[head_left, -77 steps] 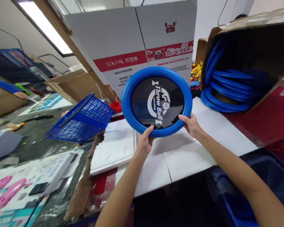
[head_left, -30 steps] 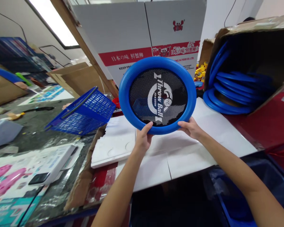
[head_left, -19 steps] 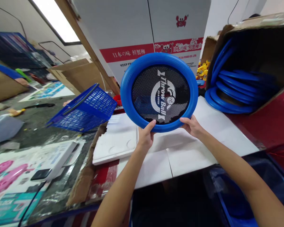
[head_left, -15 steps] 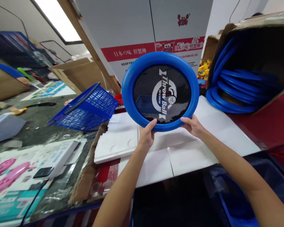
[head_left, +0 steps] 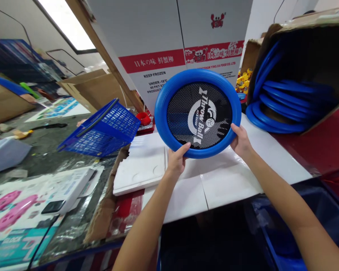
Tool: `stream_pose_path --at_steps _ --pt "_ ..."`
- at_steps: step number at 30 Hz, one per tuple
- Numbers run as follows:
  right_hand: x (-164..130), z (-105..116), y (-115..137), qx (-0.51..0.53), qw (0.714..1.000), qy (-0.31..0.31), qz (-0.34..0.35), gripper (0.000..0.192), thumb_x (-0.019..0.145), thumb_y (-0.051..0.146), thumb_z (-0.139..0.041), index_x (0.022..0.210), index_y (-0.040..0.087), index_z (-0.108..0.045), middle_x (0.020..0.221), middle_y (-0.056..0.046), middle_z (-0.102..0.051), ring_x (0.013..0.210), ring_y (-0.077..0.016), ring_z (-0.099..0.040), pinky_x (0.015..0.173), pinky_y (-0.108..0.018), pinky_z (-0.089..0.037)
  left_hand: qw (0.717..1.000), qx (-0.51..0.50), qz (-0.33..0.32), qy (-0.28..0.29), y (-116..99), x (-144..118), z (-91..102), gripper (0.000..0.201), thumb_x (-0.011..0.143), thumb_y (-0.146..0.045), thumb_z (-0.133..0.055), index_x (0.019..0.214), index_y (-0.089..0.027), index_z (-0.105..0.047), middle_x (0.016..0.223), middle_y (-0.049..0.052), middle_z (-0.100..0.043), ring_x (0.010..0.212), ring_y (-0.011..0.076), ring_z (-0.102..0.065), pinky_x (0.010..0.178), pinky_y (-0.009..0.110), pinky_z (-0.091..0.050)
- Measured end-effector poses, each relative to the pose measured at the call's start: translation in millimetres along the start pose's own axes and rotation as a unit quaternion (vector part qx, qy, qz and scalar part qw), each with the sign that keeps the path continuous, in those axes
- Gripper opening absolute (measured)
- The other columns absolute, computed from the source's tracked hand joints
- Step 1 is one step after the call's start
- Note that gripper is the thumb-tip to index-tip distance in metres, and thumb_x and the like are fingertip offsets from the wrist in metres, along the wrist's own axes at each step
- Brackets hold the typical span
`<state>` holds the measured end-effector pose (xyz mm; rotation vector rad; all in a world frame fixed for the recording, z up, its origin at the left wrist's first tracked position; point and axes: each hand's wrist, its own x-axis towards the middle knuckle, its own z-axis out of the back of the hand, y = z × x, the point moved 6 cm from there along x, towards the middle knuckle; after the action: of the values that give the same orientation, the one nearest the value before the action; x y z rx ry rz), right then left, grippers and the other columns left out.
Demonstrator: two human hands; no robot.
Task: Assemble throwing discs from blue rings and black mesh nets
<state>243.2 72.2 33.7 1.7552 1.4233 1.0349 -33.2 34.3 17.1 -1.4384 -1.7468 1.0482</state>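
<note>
Both hands grip the blue disc (head_left: pixel 198 113) by its ribbed plastic rim, left hand (head_left: pixel 177 162) at the bottom edge, right hand (head_left: pixel 241 141) now slid up its right side, black mesh face tilted flatter than before above the white surface (head_left: pixel 228 180).

The room is bright. Most light comes from a long lamp (head_left: pixel 63 22) up at the top left, and it glows pure white. The middle looks sharp. Near the edges, things bend and stretch. The space under the tabletop (head_left: pixel 228 180) is dark.
</note>
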Motion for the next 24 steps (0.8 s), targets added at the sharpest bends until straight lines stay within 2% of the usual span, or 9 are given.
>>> stream_pose_path --at_steps 3,7,13,16,19,24 --pt "2.3 0.9 -0.2 -0.010 1.000 -0.007 0.009 0.041 0.086 0.055 -0.088 0.114 0.028 -0.074 0.106 -0.002 -0.082 0.112 -0.0292 -0.078 0.099 -0.049 -0.068 1.000 0.004 0.007 -0.004 -0.9 -0.7 0.4 0.056 0.057 -0.030 -0.104 0.105 -0.018 -0.078 0.096 0.003 -0.081 0.075 0.0170 -0.075 0.061 0.025 -0.064" --pt "0.2 0.0 2.3 -0.017 1.000 -0.014 0.013 0.042 0.087 0.055 -0.087 0.117 0.030 -0.073 0.110 -0.001 -0.082 0.109 -0.0271 -0.078 0.098 -0.046 -0.068 1.000 0.005 0.020 0.001 -0.5 -1.9 -1.0 0.053 0.057 -0.030 -0.104 0.102 -0.017 -0.079 0.092 0.002 -0.079 0.071 0.0153 -0.073 0.058 0.025 -0.064" --pt "1.9 2.0 16.8 -0.036 0.999 0.020 0.017 0.047 0.086 0.061 -0.087 0.118 0.029 -0.076 0.115 -0.004 -0.083 0.117 -0.0312 -0.077 0.106 -0.052 -0.066 1.000 -0.013 0.021 0.019 0.0 -2.6 -2.7 0.055 0.060 -0.026 -0.103 0.108 -0.019 -0.079 0.099 0.001 -0.081 0.077 0.0154 -0.075 0.065 0.024 -0.066" --pt "8.6 10.2 28.3 -0.033 0.998 0.014 0.053 0.053 0.089 0.068 -0.083 0.124 0.029 -0.075 0.120 -0.005 -0.083 0.124 -0.0323 -0.076 0.112 -0.055 -0.063 0.999 0.002 0.018 0.031 0.0 -4.7 -3.8 0.056 0.061 -0.027 -0.103 0.111 -0.019 -0.079 0.102 0.003 -0.081 0.081 0.0180 -0.076 0.066 0.026 -0.066" --pt "14.0 17.9 35.0 -0.037 0.996 -0.005 0.082 0.050 0.090 0.068 -0.081 0.121 0.029 -0.076 0.121 -0.005 -0.084 0.125 -0.0328 -0.076 0.114 -0.057 -0.062 0.998 0.021 0.028 0.051 2.8 -6.9 -6.5 0.057 0.062 -0.028 -0.103 0.112 -0.017 -0.079 0.103 0.005 -0.081 0.081 0.0195 -0.076 0.065 0.028 -0.066" --pt "10.6 14.5 35.4 -0.034 0.993 -0.029 0.113 0.047 0.091 0.065 -0.081 0.120 0.028 -0.076 0.123 -0.004 -0.083 0.127 -0.0312 -0.076 0.116 -0.053 -0.061 0.998 0.026 0.018 0.053 4.1 -5.1 -5.6 0.064 0.061 -0.028 -0.103 0.118 -0.018 -0.078 0.103 0.005 -0.082 0.079 0.0188 -0.076 0.068 0.029 -0.067"
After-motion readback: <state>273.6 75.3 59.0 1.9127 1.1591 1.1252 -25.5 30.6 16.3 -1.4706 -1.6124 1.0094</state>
